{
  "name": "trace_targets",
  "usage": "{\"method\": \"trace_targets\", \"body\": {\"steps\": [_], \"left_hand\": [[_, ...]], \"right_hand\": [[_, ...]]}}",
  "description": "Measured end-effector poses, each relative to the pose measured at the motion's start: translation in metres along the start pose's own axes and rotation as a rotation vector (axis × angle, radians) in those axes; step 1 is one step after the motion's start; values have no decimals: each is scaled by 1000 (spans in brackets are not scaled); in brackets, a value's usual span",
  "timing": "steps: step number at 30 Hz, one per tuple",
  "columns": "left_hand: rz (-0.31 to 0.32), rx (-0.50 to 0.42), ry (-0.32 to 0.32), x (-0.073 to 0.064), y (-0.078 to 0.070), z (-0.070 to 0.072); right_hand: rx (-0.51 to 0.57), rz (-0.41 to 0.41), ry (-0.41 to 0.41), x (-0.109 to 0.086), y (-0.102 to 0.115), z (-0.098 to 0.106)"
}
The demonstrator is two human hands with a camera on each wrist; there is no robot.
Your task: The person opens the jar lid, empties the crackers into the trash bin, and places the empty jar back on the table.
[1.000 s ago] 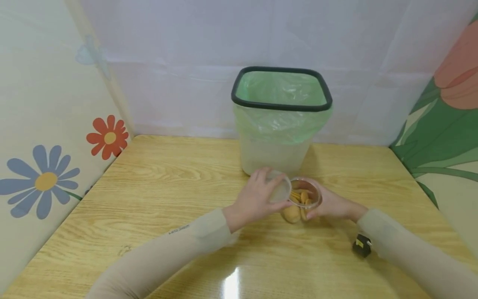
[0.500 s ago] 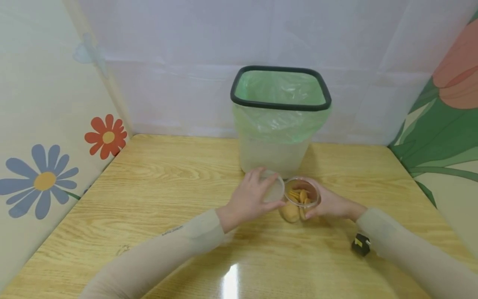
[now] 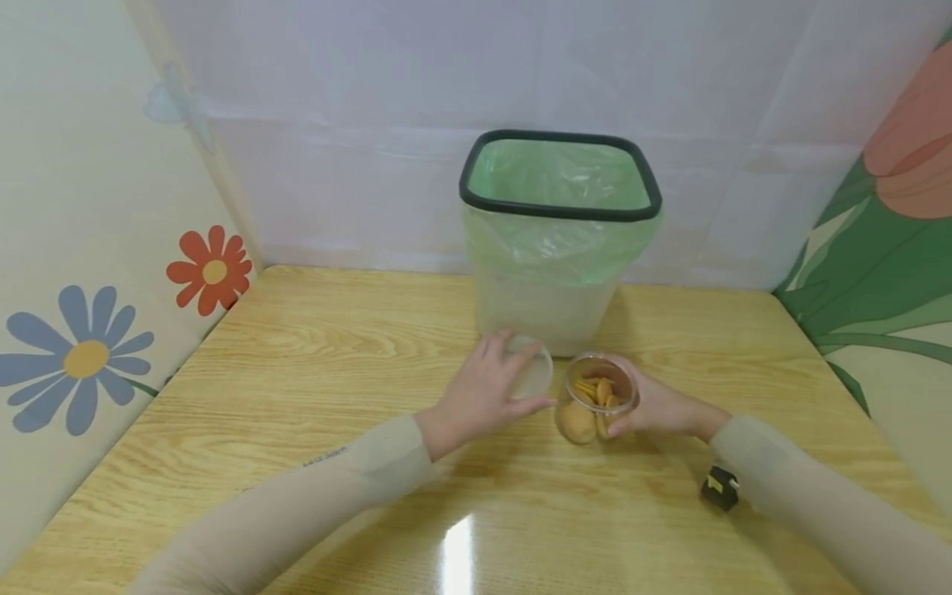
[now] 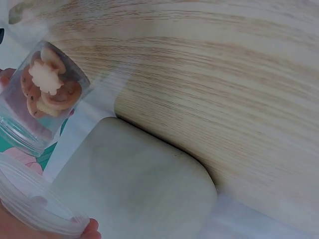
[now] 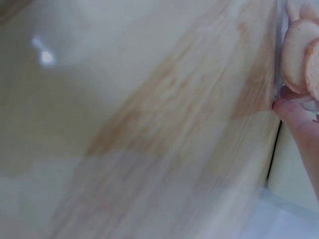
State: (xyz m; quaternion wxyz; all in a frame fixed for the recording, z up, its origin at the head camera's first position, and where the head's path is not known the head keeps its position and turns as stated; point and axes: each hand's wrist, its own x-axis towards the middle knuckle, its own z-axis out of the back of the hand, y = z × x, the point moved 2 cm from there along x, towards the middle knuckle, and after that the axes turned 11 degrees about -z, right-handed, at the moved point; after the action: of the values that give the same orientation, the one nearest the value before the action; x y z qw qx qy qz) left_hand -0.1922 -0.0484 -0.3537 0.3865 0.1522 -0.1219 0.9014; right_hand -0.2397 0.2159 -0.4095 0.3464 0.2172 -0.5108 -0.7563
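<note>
In the head view my right hand [image 3: 654, 405] grips a clear round jar [image 3: 599, 361] from its right side. Biscuits [image 3: 578, 423] fill the lower part of the jar, and its mouth is uncovered. My left hand [image 3: 476, 397] holds a translucent round lid [image 3: 534, 376] by its edge, just left of the jar and apart from it. The left wrist view shows the lid [image 4: 30, 199] in the fingers, with the jar [image 4: 22, 132] and its ring-shaped and flower-shaped biscuits [image 4: 46, 77] beyond. At the right edge of the right wrist view, a fingertip [image 5: 294, 112] presses the jar below round biscuits [image 5: 296, 57].
A pale bin [image 3: 546, 310] with a dark rim [image 3: 558, 211] and a green liner [image 3: 565, 248] stands just behind both hands. Near the right sleeve lies a small black object [image 3: 720, 487] with a yellow mark. Walls or cloths edge the wooden table [image 3: 342, 347] at the back and sides.
My left hand has drawn left with the lid, so the gap between lid and jar has widened. The right hand and the jar have stayed nearly in place.
</note>
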Motion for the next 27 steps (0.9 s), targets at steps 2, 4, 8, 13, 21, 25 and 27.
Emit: {"method": "trace_targets", "body": {"steps": [2,4,8,13,21,25,27], "left_hand": [[1,-2,7,-1,1,1],[4,-9,12,-2,1,1],[9,-19,27,-3,2,2],[7,-11,35,-4,3,3],[-9,3,31,-7,6,2],[-22,12,24,-9,7,1],[-23,14,32,-10,8,0]], "right_hand": [[-1,-9,-6,0,1,0],[-4,-19,-11,0,1,0],[-19,-27,-16,0,2,0],[-17,-31,-14,0,3,0],[-8,-44,-16,-1,3,0],[5,-39,-14,-1,3,-1],[3,-39,-14,-1,3,-1]]}}
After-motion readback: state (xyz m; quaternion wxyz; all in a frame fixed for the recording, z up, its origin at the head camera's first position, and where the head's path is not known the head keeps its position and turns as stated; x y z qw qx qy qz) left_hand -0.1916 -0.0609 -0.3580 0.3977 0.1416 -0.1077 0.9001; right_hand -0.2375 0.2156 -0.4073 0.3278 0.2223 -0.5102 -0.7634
